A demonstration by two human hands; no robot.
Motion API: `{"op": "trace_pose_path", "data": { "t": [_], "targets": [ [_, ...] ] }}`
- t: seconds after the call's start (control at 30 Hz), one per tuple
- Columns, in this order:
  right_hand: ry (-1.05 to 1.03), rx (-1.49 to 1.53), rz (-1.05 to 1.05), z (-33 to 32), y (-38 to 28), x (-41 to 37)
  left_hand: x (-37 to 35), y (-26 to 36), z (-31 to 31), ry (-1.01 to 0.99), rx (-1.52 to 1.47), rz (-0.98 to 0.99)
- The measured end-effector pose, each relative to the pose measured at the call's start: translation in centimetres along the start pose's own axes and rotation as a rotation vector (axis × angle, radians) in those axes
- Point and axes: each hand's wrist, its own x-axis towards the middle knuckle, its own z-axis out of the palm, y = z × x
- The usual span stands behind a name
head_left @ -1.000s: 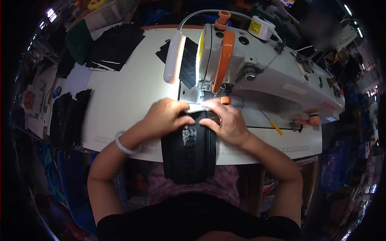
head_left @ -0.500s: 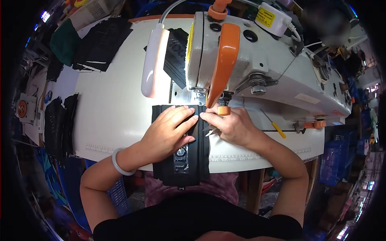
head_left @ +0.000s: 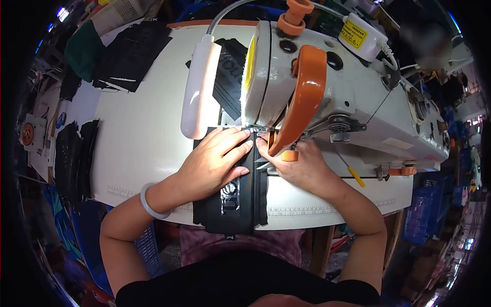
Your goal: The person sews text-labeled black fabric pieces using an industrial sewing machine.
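Note:
A dark fabric piece (head_left: 215,214) with a glossy raised print lies under the front of the sewing machine (head_left: 327,71). Flat across its upper part rests my left hand (head_left: 217,158), fingers stretched out and pressing the cloth near the presser foot (head_left: 260,131). My right hand (head_left: 299,161) is closed, with the pointed metal blades of thread snips (head_left: 263,163) sticking out below the thumb. That thumb touches the fabric's right strip beside the foot. An orange lever-like guard (head_left: 309,94) hides part of the right fingers.
A lamp (head_left: 197,92) hangs close to my left fingers. Black fabric pieces (head_left: 130,56) lie at the back left, with another stack (head_left: 76,158) on the left edge. A yellow-handled tool (head_left: 356,176) lies right of my right hand. Blue baskets (head_left: 422,217) stand lower right.
The view has shifted, so the machine sits lower and further right. The fabric and both hands have moved slightly forward to the presser foot. The snips' blades show more clearly now.

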Motion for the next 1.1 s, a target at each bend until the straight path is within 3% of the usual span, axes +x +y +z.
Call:
{"op": "trace_pose_path", "data": {
  "t": [0.43,0.53,0.67,0.83,0.97,1.07,1.1],
  "targets": [
    [0.151,0.081,-0.048,-0.5,-0.4,-0.5,0.0,-0.3,0.0,0.039,-0.032,0.019],
    [0.112,-0.101,-0.116,0.2,0.5,-0.6,0.2,-0.4,-0.3,0.034,-0.049,0.005],
    [0.125,0.098,0.087,1.2,0.8,-0.5,0.6,-1.4,0.0,0.045,-0.049,0.013],
    [0.091,0.012,0.056,0.4,0.7,-0.2,2.1,-2.5,-0.5,0.087,0.015,0.039],
    [-0.141,0.114,0.194,-1.2,0.6,0.5,3.0,-3.9,-0.3,0.136,0.041,0.062],
    [-0.584,0.262,0.688,-4.2,0.1,2.2,3.0,-5.6,0.5,0.211,-0.029,0.030],
    [-0.604,0.256,0.733,-4.7,0.5,2.0,3.0,-6.5,0.9,0.246,-0.064,0.012]
  ]
}}
